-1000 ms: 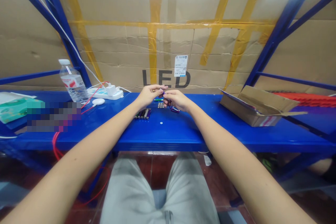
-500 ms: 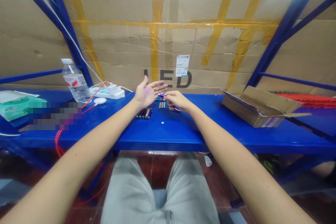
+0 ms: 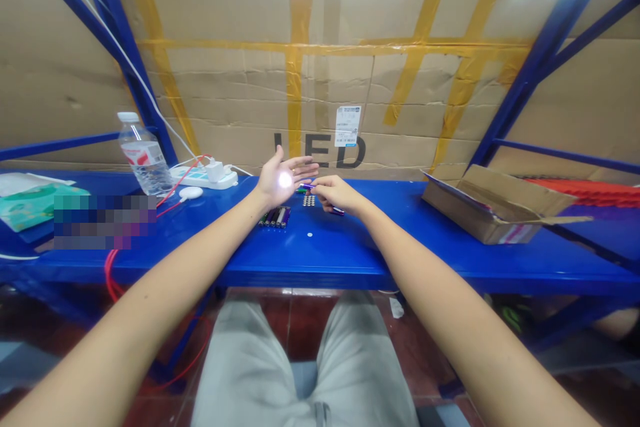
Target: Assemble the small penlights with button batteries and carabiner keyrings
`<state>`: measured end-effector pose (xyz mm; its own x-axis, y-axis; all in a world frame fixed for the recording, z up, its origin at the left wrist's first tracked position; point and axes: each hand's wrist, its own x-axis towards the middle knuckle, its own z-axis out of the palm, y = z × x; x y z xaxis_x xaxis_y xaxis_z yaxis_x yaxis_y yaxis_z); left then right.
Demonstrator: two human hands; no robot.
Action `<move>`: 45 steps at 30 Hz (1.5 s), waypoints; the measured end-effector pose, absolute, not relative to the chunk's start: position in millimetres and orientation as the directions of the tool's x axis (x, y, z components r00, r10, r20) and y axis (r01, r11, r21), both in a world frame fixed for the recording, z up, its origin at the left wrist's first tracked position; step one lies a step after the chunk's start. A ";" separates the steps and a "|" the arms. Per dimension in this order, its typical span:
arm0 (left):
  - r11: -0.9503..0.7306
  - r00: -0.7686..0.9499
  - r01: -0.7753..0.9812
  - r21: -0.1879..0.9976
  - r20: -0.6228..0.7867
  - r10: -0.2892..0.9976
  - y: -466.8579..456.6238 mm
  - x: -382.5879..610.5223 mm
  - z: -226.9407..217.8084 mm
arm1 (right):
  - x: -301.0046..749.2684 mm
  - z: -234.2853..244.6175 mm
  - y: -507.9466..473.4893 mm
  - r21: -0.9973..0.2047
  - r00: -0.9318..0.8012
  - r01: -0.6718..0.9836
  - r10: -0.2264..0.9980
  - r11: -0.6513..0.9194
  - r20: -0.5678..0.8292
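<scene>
My left hand (image 3: 274,181) is raised over the blue table, palm up with fingers stretched out, holding nothing. A bright white spot of light falls on its palm. In my closed right hand (image 3: 341,193) is a slim purple flashlight (image 3: 307,186), its tip toward the left palm. Another purple piece (image 3: 338,211) shows under that hand; whether it belongs to the flashlight I cannot tell. Below the left hand lies a row of small dark and silver tubes (image 3: 276,217). Between the hands sit several small round silver cells (image 3: 309,201), with a green piece (image 3: 301,191) behind them.
A small white disc (image 3: 310,235) lies near the front of the blue table (image 3: 345,253). An open cardboard box (image 3: 493,217) stands at right. To the left are a water bottle (image 3: 145,157), a white power strip (image 3: 205,177) and red cables (image 3: 111,273). Taped cardboard (image 3: 240,93) forms the back.
The faint violet spot on my left palm has become a bright white one. Both hands have stayed almost in place.
</scene>
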<state>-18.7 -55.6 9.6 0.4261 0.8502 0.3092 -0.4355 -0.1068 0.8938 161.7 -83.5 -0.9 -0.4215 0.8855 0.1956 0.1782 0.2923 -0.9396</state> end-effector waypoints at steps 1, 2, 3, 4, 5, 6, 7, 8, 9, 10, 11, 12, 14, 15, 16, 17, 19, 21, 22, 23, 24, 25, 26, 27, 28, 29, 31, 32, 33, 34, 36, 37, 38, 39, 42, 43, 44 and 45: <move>-0.112 0.426 -0.431 0.896 0.311 0.850 -55.3 -18.6 9.3 | 161.8 -1.4 -82.9 -0.938 -0.419 0.185 0.887 0.294 0.195; -0.117 0.427 -0.425 0.898 0.312 0.849 -55.1 -18.5 8.9 | 161.9 -2.0 -82.3 -0.936 -0.416 0.192 0.888 0.296 0.196; -0.121 0.429 -0.419 0.900 0.314 0.847 -54.8 -18.4 8.5 | 161.9 -2.7 -81.6 -0.933 -0.412 0.200 0.890 0.299 0.197; -0.124 0.430 -0.414 0.902 0.314 0.846 -54.5 -18.3 8.1 | 162.0 -3.3 -80.9 -0.930 -0.408 0.209 0.891 0.301 0.197; -0.126 0.432 -0.410 0.903 0.314 0.845 -54.3 -18.2 7.8 | 161.9 -3.9 -80.3 -0.927 -0.405 0.219 0.893 0.304 0.197; -0.127 0.433 -0.407 0.904 0.314 0.845 -54.1 -18.1 7.4 | 161.9 -4.3 -79.7 -0.924 -0.403 0.230 0.894 0.307 0.196; -0.127 0.433 -0.406 0.905 0.313 0.845 -53.9 -18.1 7.2 | 161.8 -4.6 -79.3 -0.920 -0.403 0.241 0.894 0.310 0.196; -0.126 0.433 -0.406 0.905 0.312 0.846 -53.8 -18.0 7.0 | 161.6 -4.7 -79.0 -0.916 -0.405 0.249 0.893 0.313 0.195; -0.125 0.430 -0.407 0.905 0.311 0.847 -53.7 -18.0 6.9 | 161.4 -4.6 -78.9 -0.914 -0.408 0.256 0.892 0.316 0.194; -0.123 0.427 -0.409 0.904 0.309 0.850 -53.8 -18.0 7.0 | 161.1 -4.3 -79.1 -0.912 -0.411 0.259 0.891 0.317 0.193; -0.121 0.424 -0.409 0.904 0.305 0.853 -53.9 -18.0 7.1 | 160.7 -3.9 -79.5 -0.912 -0.412 0.262 0.891 0.317 0.192; -0.118 0.420 -0.410 0.905 0.302 0.856 -54.1 -17.9 7.3 | 160.3 -3.5 -80.1 -0.912 -0.412 0.263 0.891 0.317 0.191; -0.110 0.418 -0.408 0.906 0.293 0.860 -55.0 -17.8 7.8 | 159.5 -2.6 -81.7 -0.911 -0.410 0.267 0.892 0.316 0.189; -0.107 0.418 -0.407 0.907 0.289 0.861 -55.5 -17.8 8.1 | 159.0 -2.1 -82.7 -0.908 -0.409 0.271 0.893 0.318 0.190; -0.104 0.420 -0.405 0.908 0.286 0.861 -56.1 -17.7 8.4 | 158.6 -1.6 -83.6 -0.905 -0.407 0.277 0.893 0.322 0.193; -0.102 0.421 -0.405 0.909 0.284 0.861 -56.7 -17.7 8.6 | 158.3 -1.0 -84.3 -0.902 -0.405 0.283 0.893 0.326 0.196; -0.103 0.423 -0.406 0.908 0.286 0.860 -57.5 -17.8 8.9 | 158.0 -0.1 -85.3 -0.896 -0.401 0.294 0.894 0.332 0.199; -0.105 0.426 -0.409 0.906 0.291 0.857 -57.6 -18.0 8.9 | 158.1 0.5 -85.3 -0.895 -0.398 0.295 0.895 0.334 0.203; -0.105 0.428 -0.410 0.906 0.293 0.855 -57.5 -18.2 8.8 | 158.4 0.5 -85.0 -0.896 -0.397 0.292 0.895 0.334 0.204; -0.104 0.429 -0.411 0.906 0.293 0.855 -57.2 -18.4 8.7 | 158.7 0.3 -84.5 -0.897 -0.396 0.288 0.895 0.334 0.206; -0.102 0.430 -0.411 0.906 0.292 0.854 -56.8 -18.6 8.7 | 159.1 -0.1 -83.8 -0.899 -0.396 0.284 0.895 0.333 0.207; -0.101 0.431 -0.410 0.906 0.290 0.854 -56.5 -18.7 8.6 | 159.5 -0.7 -83.2 -0.901 -0.397 0.279 0.894 0.333 0.207; -0.099 0.431 -0.410 0.907 0.289 0.855 -56.3 -18.7 8.7 | 159.9 -1.4 -82.5 -0.902 -0.400 0.275 0.893 0.334 0.208; -0.099 0.430 -0.411 0.906 0.289 0.855 -56.2 -18.6 8.7 | 160.3 -2.0 -82.0 -0.902 -0.403 0.271 0.891 0.336 0.210; -0.101 0.427 -0.413 0.905 0.290 0.856 -56.2 -18.5 8.8 | 160.5 -2.5 -81.6 -0.902 -0.406 0.268 0.889 0.338 0.212; -0.104 0.422 -0.415 0.904 0.292 0.858 -56.4 -18.2 9.0 | 160.7 -2.7 -81.4 -0.901 -0.407 0.268 0.888 0.340 0.214; -0.111 0.409 -0.419 0.901 0.297 0.863 -57.0 -17.6 9.3 | 160.9 -2.6 -81.4 -0.899 -0.405 0.273 0.889 0.342 0.215; -0.114 0.403 -0.421 0.900 0.298 0.865 -57.3 -17.4 9.4 | 160.8 -2.3 -81.5 -0.897 -0.403 0.279 0.890 0.343 0.215; -0.115 0.399 -0.422 0.900 0.297 0.868 -57.6 -17.2 9.4 | 160.8 -2.0 -81.5 -0.895 -0.402 0.285 0.890 0.345 0.215; -0.114 0.396 -0.422 0.899 0.296 0.869 -57.8 -17.1 9.4 | 160.7 -1.8 -81.5 -0.892 -0.405 0.288 0.888 0.349 0.217; -0.111 0.396 -0.422 0.900 0.293 0.870 -57.9 -17.2 9.2 | 160.7 -1.9 -81.0 -0.888 -0.409 0.290 0.885 0.357 0.223; -0.110 0.398 -0.422 0.900 0.293 0.870 -57.9 -17.3 9.1 | 160.8 -2.4 -80.5 -0.887 -0.409 0.289 0.884 0.360 0.225; -0.110 0.399 -0.422 0.900 0.293 0.869 -57.8 -17.4 9.0 | 161.0 -3.0 -79.8 -0.887 -0.410 0.288 0.884 0.361 0.226; -0.110 0.401 -0.422 0.900 0.294 0.868 -57.6 -17.5 9.0 | 161.2 -3.7 -79.0 -0.888 -0.409 0.286 0.884 0.361 0.228; -0.109 0.402 -0.422 0.900 0.293 0.868 -57.2 -17.5 8.9 | 161.9 -5.7 -76.7 -0.892 -0.410 0.273 0.882 0.361 0.232; -0.108 0.400 -0.420 0.901 0.291 0.869 -57.2 -17.5 8.9 | 162.0 -6.1 -76.0 -0.893 -0.410 0.268 0.881 0.362 0.234; -0.108 0.399 -0.418 0.902 0.289 0.870 -57.1 -17.5 8.9 | 162.1 -6.4 -75.3 -0.893 -0.409 0.266 0.881 0.363 0.236; -0.108 0.398 -0.417 0.903 0.288 0.871 -57.1 -17.5 8.9 | 162.1 -6.6 -74.7 -0.893 -0.409 0.265 0.881 0.364 0.238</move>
<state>-17.5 -57.1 8.9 0.3977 0.8711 0.2881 -0.4166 -0.1084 0.9026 162.1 -74.7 -6.6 -0.4093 0.8809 0.2376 0.2655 0.3642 -0.8927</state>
